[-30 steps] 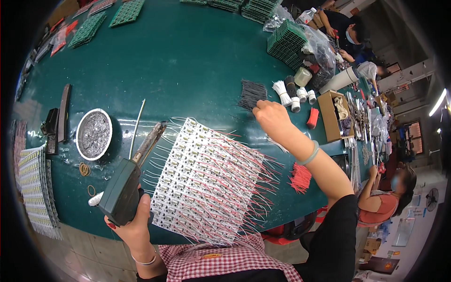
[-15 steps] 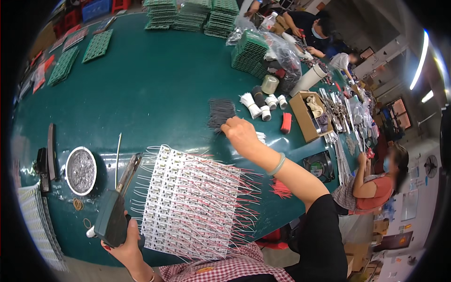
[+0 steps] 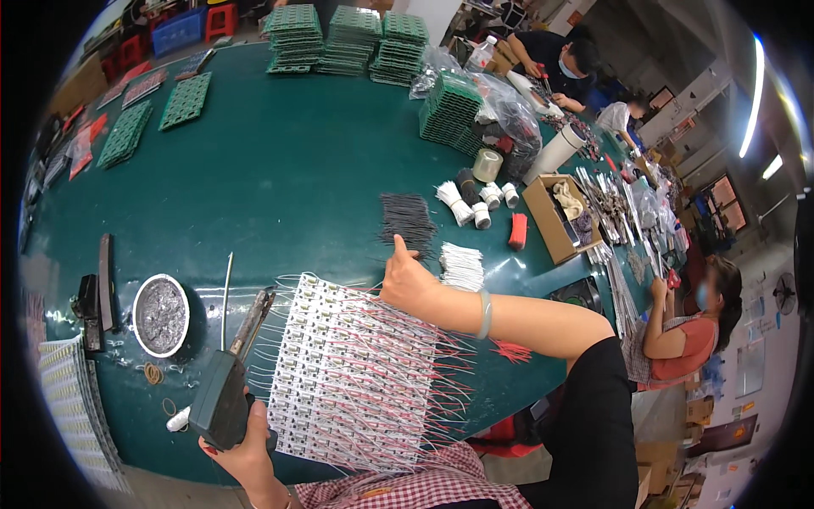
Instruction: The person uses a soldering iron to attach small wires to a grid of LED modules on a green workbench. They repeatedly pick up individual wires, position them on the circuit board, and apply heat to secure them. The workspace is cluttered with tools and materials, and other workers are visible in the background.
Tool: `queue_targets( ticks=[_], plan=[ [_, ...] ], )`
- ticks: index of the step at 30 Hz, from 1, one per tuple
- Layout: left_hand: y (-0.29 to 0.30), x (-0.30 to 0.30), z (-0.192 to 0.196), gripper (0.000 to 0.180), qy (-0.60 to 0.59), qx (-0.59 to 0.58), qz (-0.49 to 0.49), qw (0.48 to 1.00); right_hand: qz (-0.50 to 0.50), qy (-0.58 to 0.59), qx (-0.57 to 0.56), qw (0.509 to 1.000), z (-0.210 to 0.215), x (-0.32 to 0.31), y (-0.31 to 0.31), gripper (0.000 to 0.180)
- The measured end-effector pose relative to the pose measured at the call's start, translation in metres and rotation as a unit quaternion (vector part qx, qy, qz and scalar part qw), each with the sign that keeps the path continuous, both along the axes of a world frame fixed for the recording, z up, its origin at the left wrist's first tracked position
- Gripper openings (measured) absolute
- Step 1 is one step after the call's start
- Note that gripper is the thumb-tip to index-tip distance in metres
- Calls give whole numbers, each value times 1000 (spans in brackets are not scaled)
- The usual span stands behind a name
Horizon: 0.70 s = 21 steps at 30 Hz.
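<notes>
My left hand (image 3: 242, 450) grips a black soldering gun (image 3: 222, 399) whose metal tip (image 3: 254, 316) points up toward the left edge of a white panel of small circuit boards (image 3: 352, 373) with red and white wires sticking out. My right hand (image 3: 407, 280) rests at the panel's top right corner, fingers curled, one finger pointing up at a pile of short black wires (image 3: 405, 220). A bundle of white wires (image 3: 462, 265) lies just right of that hand. Whether the right hand pinches a wire is not visible.
A round tin of solder dross (image 3: 159, 314) and a thin metal rod (image 3: 226, 297) lie left of the panel. Stacks of green boards (image 3: 339, 38) stand at the far edge, with wire rolls (image 3: 483, 199), a cardboard box (image 3: 555, 220) and seated people at right.
My right hand has drawn back from the black wire pile to the panel's top corner. The view has swung, so the panel and soldering gun sit lower and more central.
</notes>
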<state>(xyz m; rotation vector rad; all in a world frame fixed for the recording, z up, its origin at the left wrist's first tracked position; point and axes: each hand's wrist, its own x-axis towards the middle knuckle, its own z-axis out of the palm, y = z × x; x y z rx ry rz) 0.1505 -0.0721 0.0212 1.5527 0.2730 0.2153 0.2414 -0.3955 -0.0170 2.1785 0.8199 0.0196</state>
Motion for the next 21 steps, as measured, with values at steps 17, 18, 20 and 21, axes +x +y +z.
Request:
queue_targets(
  ticks=[17,18,20,21],
  plan=[
    [-10,8,8,34,-21,-16,13,1000,-87,83,91,989,12,7,-10,14],
    [-10,9,7,34,-21,-20,11,1000,-94,87,93,987,15,7,-10,13],
    [-11,9,6,33,-22,-24,7,999,-83,80,86,990,16,6,-12,11],
    [-9,8,-1,33,-37,-11,3,999,-78,77,83,990,16,5,-14,11]
  ],
)
